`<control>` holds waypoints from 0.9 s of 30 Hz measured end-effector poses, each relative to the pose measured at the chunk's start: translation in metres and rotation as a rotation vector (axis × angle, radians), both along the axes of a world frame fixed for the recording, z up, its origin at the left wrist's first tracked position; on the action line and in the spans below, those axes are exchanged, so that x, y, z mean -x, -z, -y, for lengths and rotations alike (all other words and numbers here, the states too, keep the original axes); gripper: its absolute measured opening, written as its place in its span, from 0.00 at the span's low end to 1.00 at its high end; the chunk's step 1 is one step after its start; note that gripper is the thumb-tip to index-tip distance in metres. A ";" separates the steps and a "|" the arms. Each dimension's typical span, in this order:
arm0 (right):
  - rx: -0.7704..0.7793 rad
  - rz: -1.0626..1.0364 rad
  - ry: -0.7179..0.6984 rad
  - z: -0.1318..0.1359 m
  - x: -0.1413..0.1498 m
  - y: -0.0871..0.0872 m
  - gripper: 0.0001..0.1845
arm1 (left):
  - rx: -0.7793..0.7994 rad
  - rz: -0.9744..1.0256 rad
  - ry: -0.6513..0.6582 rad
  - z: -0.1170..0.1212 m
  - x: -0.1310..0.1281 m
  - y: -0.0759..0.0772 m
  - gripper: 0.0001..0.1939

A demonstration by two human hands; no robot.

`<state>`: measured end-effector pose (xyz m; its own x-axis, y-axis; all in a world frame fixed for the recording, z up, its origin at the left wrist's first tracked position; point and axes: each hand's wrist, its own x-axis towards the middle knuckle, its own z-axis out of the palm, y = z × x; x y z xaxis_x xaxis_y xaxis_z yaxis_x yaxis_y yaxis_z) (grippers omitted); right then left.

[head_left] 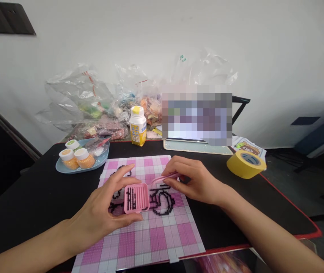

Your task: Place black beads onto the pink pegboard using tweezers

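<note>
Pink checked pegboard (150, 235) lies nearest on the dark surface (36, 193). Left hand (105, 212) has its grip clamped on a small pink tray (136, 198) at board centre; right hand (196, 182), at two o'clock, pinches pink tweezers (164, 178). Bead placing seems underway; picking another black bead (162, 201) calls for fine aim.

Two bare forearms, sleeveless within view; left hand (105, 212) and right hand (194, 182) ungloved, without rings or watch.
</note>
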<state>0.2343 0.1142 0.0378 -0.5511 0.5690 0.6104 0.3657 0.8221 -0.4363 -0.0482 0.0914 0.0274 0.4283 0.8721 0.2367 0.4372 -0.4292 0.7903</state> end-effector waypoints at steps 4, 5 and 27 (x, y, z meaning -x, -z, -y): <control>-0.021 0.006 -0.069 0.003 0.009 0.002 0.08 | -0.005 -0.021 -0.009 0.000 0.000 0.001 0.44; -0.018 0.017 -0.077 0.004 0.011 0.003 0.09 | -0.006 -0.020 -0.006 0.000 0.000 0.001 0.44; -0.029 0.104 -0.099 0.003 0.017 0.007 0.12 | -0.071 -0.100 0.028 -0.002 0.001 0.002 0.44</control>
